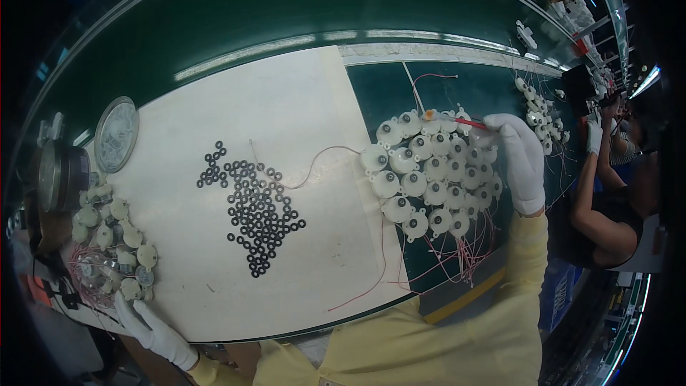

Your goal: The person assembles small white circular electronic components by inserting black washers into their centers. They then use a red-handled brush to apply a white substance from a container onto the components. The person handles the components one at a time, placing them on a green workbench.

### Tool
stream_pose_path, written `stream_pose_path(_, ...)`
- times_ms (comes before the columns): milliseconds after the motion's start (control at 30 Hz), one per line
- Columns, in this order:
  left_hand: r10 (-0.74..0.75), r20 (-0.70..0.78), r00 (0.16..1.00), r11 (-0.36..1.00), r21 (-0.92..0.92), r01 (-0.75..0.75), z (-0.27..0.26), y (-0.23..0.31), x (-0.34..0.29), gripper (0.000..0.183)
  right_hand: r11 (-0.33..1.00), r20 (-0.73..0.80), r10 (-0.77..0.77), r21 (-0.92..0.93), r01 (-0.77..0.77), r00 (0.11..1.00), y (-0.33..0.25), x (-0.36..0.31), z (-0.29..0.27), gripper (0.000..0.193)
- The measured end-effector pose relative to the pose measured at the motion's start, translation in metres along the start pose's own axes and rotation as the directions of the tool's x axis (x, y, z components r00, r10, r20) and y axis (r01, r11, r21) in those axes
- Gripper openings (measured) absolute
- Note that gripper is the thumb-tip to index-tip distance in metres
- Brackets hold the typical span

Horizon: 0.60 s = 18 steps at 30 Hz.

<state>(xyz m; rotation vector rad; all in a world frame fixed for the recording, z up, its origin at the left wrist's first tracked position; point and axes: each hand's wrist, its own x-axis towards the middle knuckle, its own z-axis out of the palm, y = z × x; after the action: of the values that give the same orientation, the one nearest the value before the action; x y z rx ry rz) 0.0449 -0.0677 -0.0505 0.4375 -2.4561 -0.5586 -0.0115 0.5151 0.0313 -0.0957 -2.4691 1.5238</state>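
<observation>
My right hand (519,161), in a white glove, is closed around a thin red-handled tool (468,123). Its pale end reaches over the far rows of white round motors (413,184), near an orange spot. These motors stand close together, many with a dark ring in the middle and pink wires trailing off. My left hand (153,330), also gloved, rests at the near left table edge with fingers stretched apart and nothing visible in it. Just beyond its fingertips lies a heap of similar motors (132,236) with tangled wires. Small black rings (261,214) are spread over the white sheet.
The white sheet (179,171) covers much of the green table. A round clear-lidded tub (116,134) stands at the left beside a dark spool-like object (63,175). More wired motors (543,118) lie at the far right, where another person's gloved hand (594,136) works.
</observation>
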Motion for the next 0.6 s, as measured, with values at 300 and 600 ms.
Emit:
stream_pose_path(300, 0.004, 0.005, 1.000, 1.000, 0.022, -0.004, -0.001, 0.000, 0.000, 0.036, 0.999, 0.003, 0.048, -0.020, -0.048, 0.999, 0.009, -0.004, -0.001, 0.030)
stream_pose_path(600, -0.023, 0.007, 1.000, 1.000, 0.006, 0.023, 0.000, 0.002, 0.000, 0.036, 0.996, -0.024, 0.067, -0.053, -0.068, 0.997, 0.012, -0.008, -0.007, 0.031)
